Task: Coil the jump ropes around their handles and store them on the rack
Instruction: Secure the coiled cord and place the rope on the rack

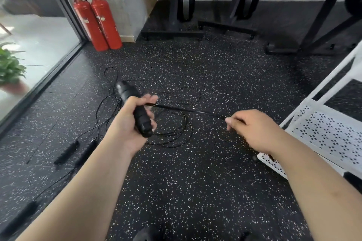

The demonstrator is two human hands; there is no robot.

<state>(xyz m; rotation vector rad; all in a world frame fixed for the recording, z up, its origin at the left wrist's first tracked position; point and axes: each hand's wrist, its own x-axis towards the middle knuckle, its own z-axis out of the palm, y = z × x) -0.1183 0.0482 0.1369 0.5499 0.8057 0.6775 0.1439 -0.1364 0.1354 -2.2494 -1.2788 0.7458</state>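
left hand (125, 123): fingers are clenching round the black handle (128, 92), thumb lying across the top where the rope leaves it
handle axis: long axis is running upper-left to lower-right, far end pointing away toward the glass wall (39, 31), near end pointing back at the person; whether it is one handle or two bundled, cannot tell
right hand (254, 129): fingers (233, 121) are pinching the rope (186, 109), knuckles up
rope: is stretching taut between the two hands, slanting slightly down to the right, held above the floor (195, 182)
loose rope (170, 145): is lying in slack loops on the floor under and beyond the left hand
spare handles (67, 151): two black ones are lying on the floor left of the left forearm, side by side, both pointing upper-right; a blurred dark one is sitting nearer the lower-left corner
rack (323, 133): white, perforated shelf, standing at right; right forearm is crossing over its near corner
rack contents: cannot tell, only part of the shelf is showing
background: two red extinguishers (98, 21) are standing by the wall, black equipment stands (182, 6) behind, plant (9, 68) beyond the glass
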